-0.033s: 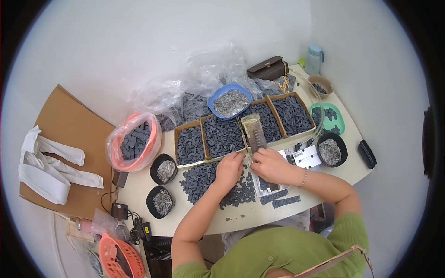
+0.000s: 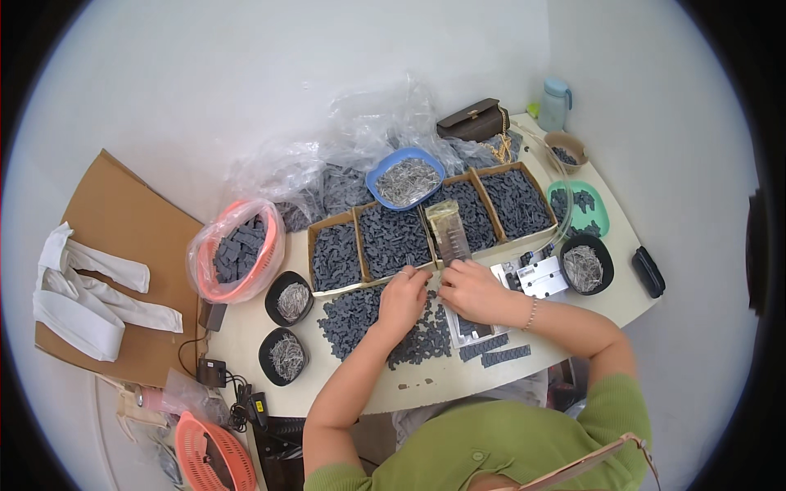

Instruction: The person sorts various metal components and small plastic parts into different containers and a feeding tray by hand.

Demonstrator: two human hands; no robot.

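My left hand (image 2: 401,300) is over a loose heap of small dark grey plastic pieces (image 2: 348,321), fingertips pinched together. Just beside it, my right hand (image 2: 476,292) bends its fingers inward over the left edge of a metal fixture (image 2: 455,327). Whatever either pinch holds is too small to make out. Past my right hand a clear plastic sleeve (image 2: 449,233) with yellow tape on its end lies across the boxes. White-and-metal blocks (image 2: 543,279) with hoses sit to the right of the fixture. Two joined grey strips (image 2: 505,356) lie near the table's front edge.
Cardboard boxes (image 2: 360,214) of grey pieces line the back. Metal pins fill a blue bowl (image 2: 378,193) and black bowls (image 2: 267,360) at both sides. At left is a bagged pink basket (image 2: 270,266); at right, a green tray (image 2: 603,209), a black case (image 2: 648,272) and a bottle (image 2: 555,106).
Both hands have shifted very slightly left, and the right fingertips are a little closer to the left ones. Everything else stays in place.
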